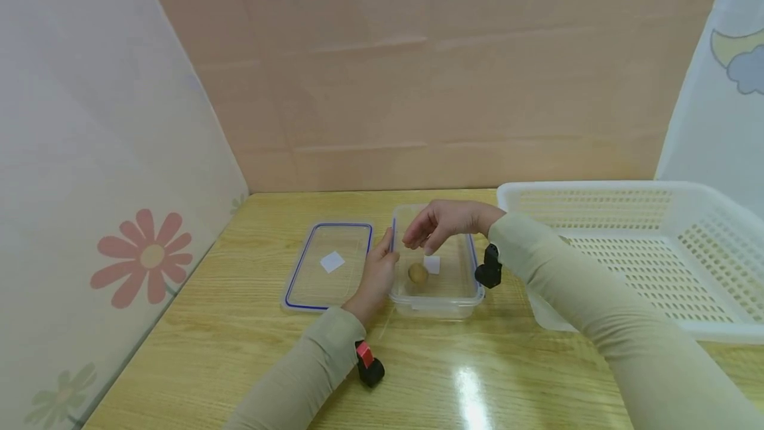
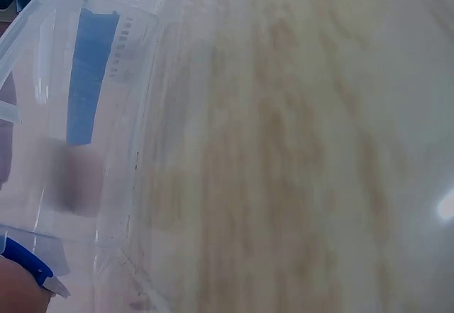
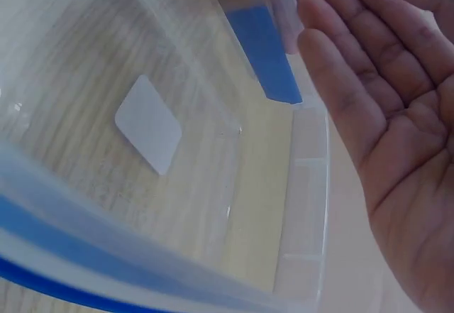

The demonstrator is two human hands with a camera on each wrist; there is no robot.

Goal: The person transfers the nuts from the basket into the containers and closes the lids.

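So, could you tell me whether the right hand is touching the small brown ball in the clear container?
Apart. The head view shows the right hand above the ball, container floor visible between them.

Clear glossy plastic container, wood-grain table w/ sheen.

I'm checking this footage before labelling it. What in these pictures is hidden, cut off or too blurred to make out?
- Small round brown object in the clear plastic container: too small in the head view to identify; the right wrist view does not show it.
- Left hand: whether it touches the container's rim is unclear; the left wrist view is blurred and shows only a sliver.
- White perforated plastic basket: cut off by the right edge and partly covered by the right sleeve.
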